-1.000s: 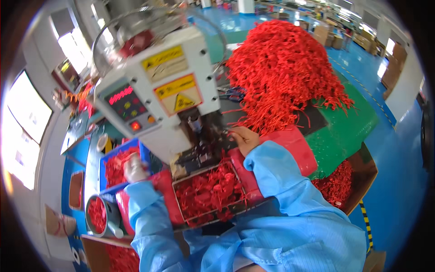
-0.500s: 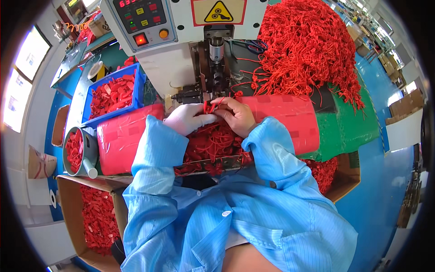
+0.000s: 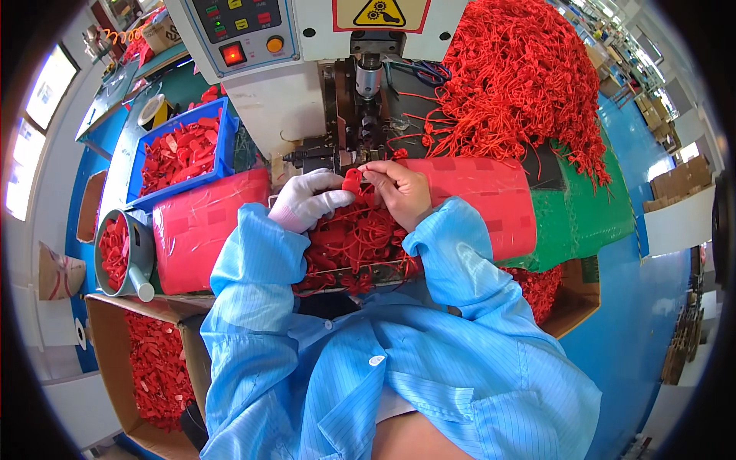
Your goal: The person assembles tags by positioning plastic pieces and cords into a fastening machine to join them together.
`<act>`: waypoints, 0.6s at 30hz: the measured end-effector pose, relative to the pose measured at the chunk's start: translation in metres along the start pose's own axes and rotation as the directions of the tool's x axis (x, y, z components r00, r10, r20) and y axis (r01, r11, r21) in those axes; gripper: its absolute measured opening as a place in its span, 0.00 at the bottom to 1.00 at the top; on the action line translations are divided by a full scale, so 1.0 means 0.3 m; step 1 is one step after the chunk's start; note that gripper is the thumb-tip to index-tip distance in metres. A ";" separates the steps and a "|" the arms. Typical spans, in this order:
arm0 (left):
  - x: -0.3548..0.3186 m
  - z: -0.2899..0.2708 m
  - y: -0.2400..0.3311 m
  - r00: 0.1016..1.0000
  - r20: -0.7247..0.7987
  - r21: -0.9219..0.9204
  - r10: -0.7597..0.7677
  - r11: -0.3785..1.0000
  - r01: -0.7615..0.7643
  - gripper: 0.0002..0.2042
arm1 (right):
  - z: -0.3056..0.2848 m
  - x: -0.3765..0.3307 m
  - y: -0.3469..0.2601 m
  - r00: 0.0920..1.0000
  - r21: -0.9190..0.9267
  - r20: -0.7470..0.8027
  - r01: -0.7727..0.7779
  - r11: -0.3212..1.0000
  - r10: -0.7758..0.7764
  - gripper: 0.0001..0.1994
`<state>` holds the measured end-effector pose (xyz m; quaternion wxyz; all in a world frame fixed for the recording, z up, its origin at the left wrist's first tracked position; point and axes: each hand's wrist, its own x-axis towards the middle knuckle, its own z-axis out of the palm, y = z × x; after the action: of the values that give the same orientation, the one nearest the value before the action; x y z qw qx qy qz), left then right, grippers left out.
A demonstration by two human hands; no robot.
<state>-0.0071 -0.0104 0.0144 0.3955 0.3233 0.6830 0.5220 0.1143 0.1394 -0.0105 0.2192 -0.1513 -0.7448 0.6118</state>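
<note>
My left hand, in a white glove, and my bare right hand meet in front of the white press machine. Both pinch one small red plastic tag with a red cord hanging from it. Just below my hands a tray holds a heap of red corded tags. The machine's dark tool head stands directly behind the tag. Blue sleeves cover both forearms.
A big pile of red cords lies at the right on a green surface. Red padded rests flank the tray. A blue bin, a grey scoop and a cardboard box of red tags sit at the left.
My left hand has come from the blue bin at the left to the middle and joined the right hand on a red tag. The view has shifted toward the machine.
</note>
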 end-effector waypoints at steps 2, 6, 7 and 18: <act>0.011 -0.005 -0.040 0.991 0.033 -0.019 0.128 0.992 -0.128 0.12 | 0.012 -0.003 0.000 0.992 -0.038 -0.004 0.129 0.991 -0.129 0.08; 0.019 -0.018 -0.060 0.979 0.088 -0.032 0.186 0.982 -0.184 0.12 | 0.009 -0.005 0.010 0.980 -0.034 0.023 0.200 0.979 -0.199 0.09; 0.020 -0.020 -0.061 0.978 0.106 -0.033 0.182 0.983 -0.180 0.11 | 0.007 -0.004 0.014 0.979 -0.021 0.038 0.203 0.979 -0.202 0.09; 0.009 -0.016 -0.013 0.980 0.119 0.013 0.158 0.987 -0.161 0.11 | 0.011 -0.008 -0.017 0.975 0.074 0.094 0.195 0.978 -0.202 0.11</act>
<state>-0.0129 -0.0112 0.0107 0.3883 0.4118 0.6363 0.5242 0.1150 0.1343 -0.0063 0.2461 -0.0377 -0.7461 0.6175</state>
